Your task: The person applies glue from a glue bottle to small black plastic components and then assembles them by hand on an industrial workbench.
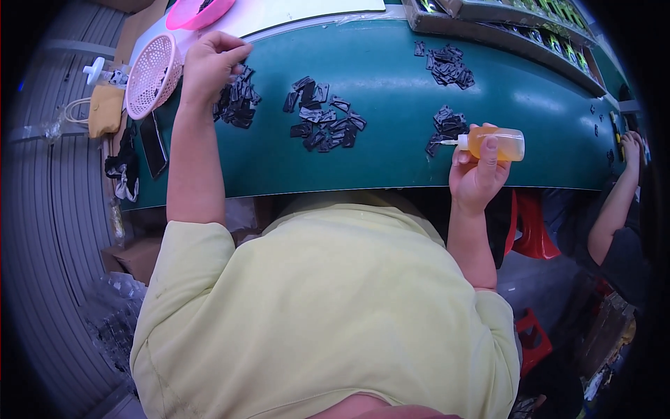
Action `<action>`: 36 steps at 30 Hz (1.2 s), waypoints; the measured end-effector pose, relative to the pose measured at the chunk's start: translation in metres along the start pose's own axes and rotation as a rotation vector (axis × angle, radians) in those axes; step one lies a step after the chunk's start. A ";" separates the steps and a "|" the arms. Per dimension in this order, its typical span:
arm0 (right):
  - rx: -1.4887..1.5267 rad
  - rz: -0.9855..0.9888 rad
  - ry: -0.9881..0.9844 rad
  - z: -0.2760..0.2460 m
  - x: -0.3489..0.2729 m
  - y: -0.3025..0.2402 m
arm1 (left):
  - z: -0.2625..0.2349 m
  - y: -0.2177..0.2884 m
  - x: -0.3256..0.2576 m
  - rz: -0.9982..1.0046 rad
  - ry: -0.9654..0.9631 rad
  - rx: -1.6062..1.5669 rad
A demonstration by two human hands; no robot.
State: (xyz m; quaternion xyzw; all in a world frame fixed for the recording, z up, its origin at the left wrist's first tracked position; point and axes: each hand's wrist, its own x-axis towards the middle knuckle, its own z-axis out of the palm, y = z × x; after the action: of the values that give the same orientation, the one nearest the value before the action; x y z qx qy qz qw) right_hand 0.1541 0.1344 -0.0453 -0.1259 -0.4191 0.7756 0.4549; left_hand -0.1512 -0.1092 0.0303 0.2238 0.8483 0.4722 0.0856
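Note:
My right hand [480,174] is wrapped round a squeeze bottle [513,144] of amber liquid. The bottle lies sideways, its thin white nozzle pointing left over a small pile of black parts [450,120]. Over at the left, my left hand [207,68] is raised with thumb and fingertips pinched together. Whatever may be between them is too small to make out. Just beside and below that hand lies a pile of small flat black parts [239,101]. A wider scatter of the same black parts [326,119] is spread in the middle of the green table [377,77].
A pink mesh basket [152,75] tilts at the table's left edge, near a dark flat phone-like slab [154,145]. A bright pink bowl [192,15] stands behind. More black parts [450,68] lie far right, before long boxes [516,52]. Another person's arm [618,202] rests at right.

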 end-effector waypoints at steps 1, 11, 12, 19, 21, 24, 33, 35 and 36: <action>0.008 -0.010 -0.002 -0.001 0.001 0.000 | 0.012 0.014 -0.010 -0.047 -0.081 -0.198; 0.085 0.013 0.025 0.002 0.002 -0.001 | 0.164 0.069 -0.104 -0.118 -0.681 -0.679; 0.056 -0.004 0.018 0.002 0.001 0.000 | 0.170 0.068 -0.106 -0.138 -0.682 -0.643; -0.162 -0.115 -0.059 0.007 -0.005 0.003 | 0.174 0.066 -0.108 -0.260 -0.750 -0.544; -0.236 -0.169 -0.054 0.011 -0.007 0.003 | 0.173 0.068 -0.107 -0.282 -0.748 -0.551; -0.299 -0.182 -0.059 0.010 -0.008 0.003 | 0.174 0.067 -0.106 -0.325 -0.741 -0.569; -0.322 -0.155 -0.048 0.011 -0.008 0.004 | 0.174 0.068 -0.106 -0.335 -0.741 -0.581; -0.331 -0.152 -0.052 0.010 -0.008 0.005 | 0.174 0.067 -0.106 -0.333 -0.743 -0.578; -0.339 -0.151 -0.057 0.010 -0.008 0.005 | 0.174 0.066 -0.106 -0.325 -0.743 -0.574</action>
State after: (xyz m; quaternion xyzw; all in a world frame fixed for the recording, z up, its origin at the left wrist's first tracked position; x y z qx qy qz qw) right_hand 0.1497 0.1213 -0.0441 -0.1468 -0.5648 0.6606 0.4722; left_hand 0.0246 0.0048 -0.0149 0.2092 0.6199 0.5556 0.5131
